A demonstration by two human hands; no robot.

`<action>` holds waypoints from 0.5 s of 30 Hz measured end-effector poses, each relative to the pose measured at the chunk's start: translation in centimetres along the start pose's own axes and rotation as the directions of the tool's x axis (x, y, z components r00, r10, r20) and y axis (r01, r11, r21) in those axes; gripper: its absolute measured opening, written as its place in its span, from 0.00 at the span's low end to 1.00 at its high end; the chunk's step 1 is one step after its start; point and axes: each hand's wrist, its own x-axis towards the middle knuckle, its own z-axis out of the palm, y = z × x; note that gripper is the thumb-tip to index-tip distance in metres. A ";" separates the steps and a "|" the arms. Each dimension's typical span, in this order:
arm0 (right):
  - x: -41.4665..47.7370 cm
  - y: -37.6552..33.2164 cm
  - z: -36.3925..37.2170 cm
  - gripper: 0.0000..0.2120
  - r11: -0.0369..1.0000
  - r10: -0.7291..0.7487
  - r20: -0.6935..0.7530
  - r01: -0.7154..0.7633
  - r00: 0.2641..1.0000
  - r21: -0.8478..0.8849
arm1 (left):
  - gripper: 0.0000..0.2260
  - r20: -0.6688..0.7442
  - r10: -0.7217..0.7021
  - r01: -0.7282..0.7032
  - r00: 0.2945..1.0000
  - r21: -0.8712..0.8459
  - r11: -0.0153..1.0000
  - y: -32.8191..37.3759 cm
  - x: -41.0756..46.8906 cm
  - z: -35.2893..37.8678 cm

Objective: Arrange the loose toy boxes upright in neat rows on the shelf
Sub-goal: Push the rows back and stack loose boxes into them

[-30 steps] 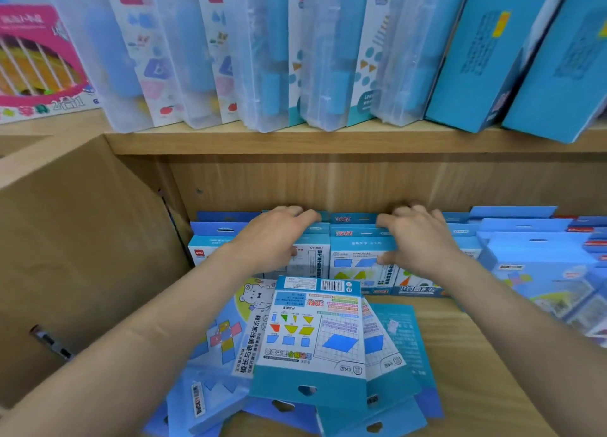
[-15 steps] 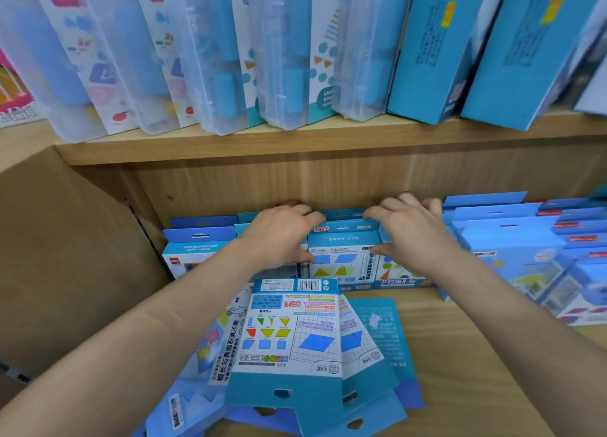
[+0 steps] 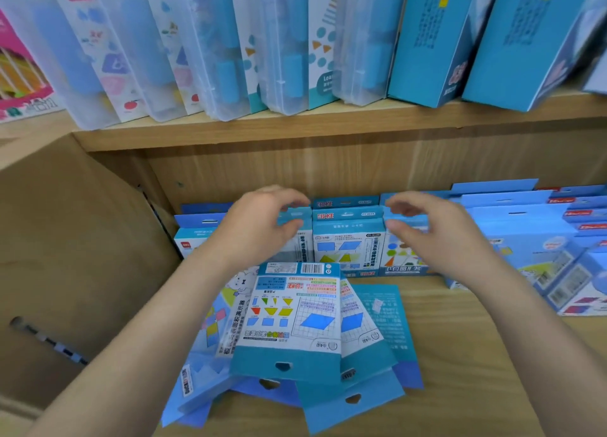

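Left hand (image 3: pixel 262 229) and right hand (image 3: pixel 437 236), empty and loosely curved, hover over the upright row (image 3: pixel 346 242) — likely spaced to square its boxes — while the loose toy boxes (image 3: pixel 295 321) lie fanned flat in front of that row.

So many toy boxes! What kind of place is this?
Probably a toy or stationery shop: wooden shelf, rows of similar blue toy boxes, one showing a barcode, and matching clear plastic cases above.

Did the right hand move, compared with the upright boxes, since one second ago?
Yes. The right hand has lifted and drawn back off the tops of the upright boxes it rested on; it now holds nothing.
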 end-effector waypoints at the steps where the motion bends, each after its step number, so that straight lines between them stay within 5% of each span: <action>1: -1.2 -0.3 -0.4 0.08 0.985 0.036 0.034 -0.041 0.999 0.170 | 0.11 -0.024 -0.039 0.038 0.999 -0.064 0.997 0.3 -1.5 -0.6; 5: -6.3 -1.1 0.4 0.10 0.898 0.013 0.159 -0.082 0.987 0.432 | 0.06 0.004 -0.121 0.120 0.993 -0.177 0.977 1.7 -8.0 -1.1; 12: -10.1 -1.8 4.0 0.14 0.906 -0.037 0.218 -0.059 0.975 0.420 | 0.31 0.187 -0.079 0.112 0.979 -0.172 0.979 1.1 -14.7 2.5; 15: -10.4 -2.4 4.7 0.22 0.918 -0.053 0.238 -0.047 0.970 0.394 | 0.33 0.109 -0.060 0.071 0.992 -0.096 0.993 0.8 -15.6 3.9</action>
